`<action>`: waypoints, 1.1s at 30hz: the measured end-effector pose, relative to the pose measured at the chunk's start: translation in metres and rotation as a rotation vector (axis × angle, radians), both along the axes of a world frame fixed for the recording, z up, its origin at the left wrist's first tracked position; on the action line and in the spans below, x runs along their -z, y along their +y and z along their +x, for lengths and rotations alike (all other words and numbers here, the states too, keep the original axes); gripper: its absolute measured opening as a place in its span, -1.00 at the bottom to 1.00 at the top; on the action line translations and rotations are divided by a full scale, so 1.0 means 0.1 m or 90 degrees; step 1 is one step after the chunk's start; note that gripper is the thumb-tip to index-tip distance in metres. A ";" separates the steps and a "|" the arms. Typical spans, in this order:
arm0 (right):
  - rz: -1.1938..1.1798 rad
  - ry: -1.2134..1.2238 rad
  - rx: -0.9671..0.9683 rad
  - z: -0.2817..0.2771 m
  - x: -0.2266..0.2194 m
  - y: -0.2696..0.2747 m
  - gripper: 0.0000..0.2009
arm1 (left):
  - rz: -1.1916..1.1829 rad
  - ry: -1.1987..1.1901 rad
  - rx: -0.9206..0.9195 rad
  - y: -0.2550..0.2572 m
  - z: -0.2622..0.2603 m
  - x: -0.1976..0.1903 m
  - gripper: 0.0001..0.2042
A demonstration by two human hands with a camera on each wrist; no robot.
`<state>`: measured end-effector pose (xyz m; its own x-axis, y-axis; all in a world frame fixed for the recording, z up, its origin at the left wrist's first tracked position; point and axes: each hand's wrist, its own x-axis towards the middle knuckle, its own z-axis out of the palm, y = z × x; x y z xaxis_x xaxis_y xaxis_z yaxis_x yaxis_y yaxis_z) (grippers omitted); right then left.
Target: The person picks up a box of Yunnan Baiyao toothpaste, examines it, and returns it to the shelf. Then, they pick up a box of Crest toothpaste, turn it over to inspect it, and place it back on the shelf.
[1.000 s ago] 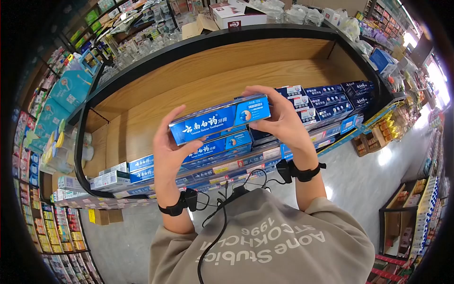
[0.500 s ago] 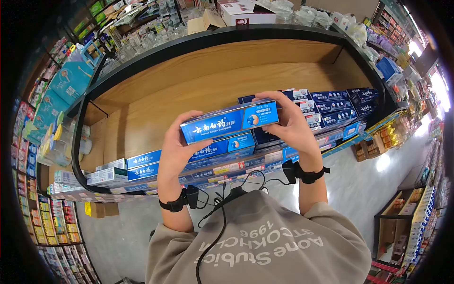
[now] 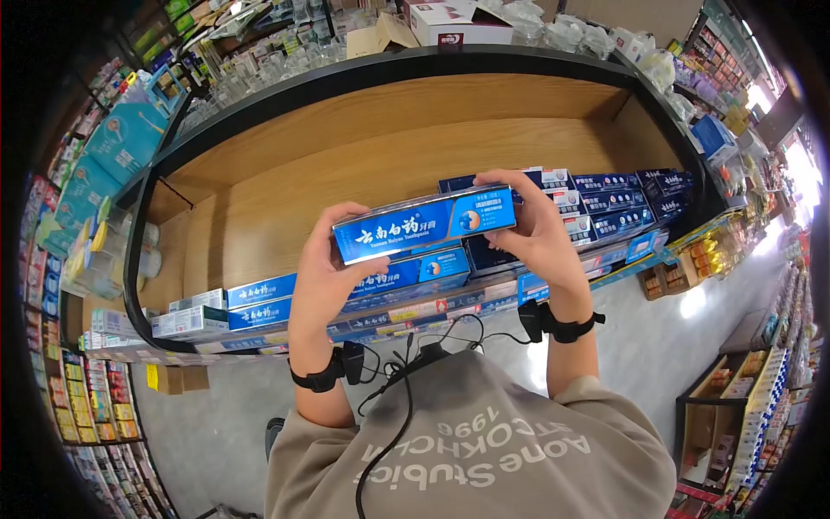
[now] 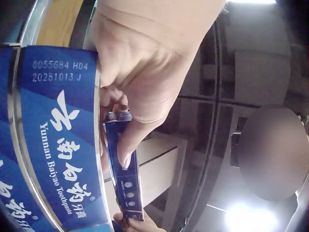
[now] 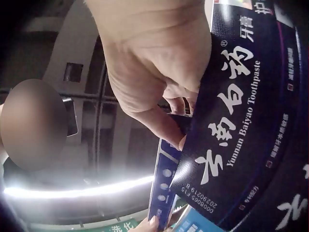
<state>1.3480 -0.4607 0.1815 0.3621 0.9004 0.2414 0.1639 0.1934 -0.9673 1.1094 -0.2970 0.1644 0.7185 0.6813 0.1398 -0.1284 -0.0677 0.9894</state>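
A blue toothpaste box is held lengthwise between both hands, above the front row of a wooden shelf. My left hand grips its left end, thumb at the lower edge; my right hand holds the right end. In the left wrist view, the underside of the held toothpaste box shows beyond the left thumb. Matching blue toothpaste boxes are stacked just below it, and dark navy toothpaste boxes stand to the right. One navy box fills much of the right wrist view.
Behind the boxes lies the bare wooden shelf, framed by a thick black rim. White-and-green boxes sit at its left front corner. Glassware and an opened white carton stand beyond the rim.
The toothpaste box has shifted slightly right and down in the head view. My left fingers, spread apart a second ago, now close around its left end. The right hand keeps its hold.
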 end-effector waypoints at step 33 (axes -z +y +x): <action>0.045 -0.020 -0.020 -0.02 0.07 -0.08 -0.32 | 0.164 0.026 -0.012 -0.09 -0.07 -0.01 -0.40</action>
<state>1.3459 -0.4688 0.1745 0.3247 0.8917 0.3153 0.1872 0.2662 -0.9456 1.1025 -0.3063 0.1654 0.7143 0.6407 0.2817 -0.0855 -0.3195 0.9437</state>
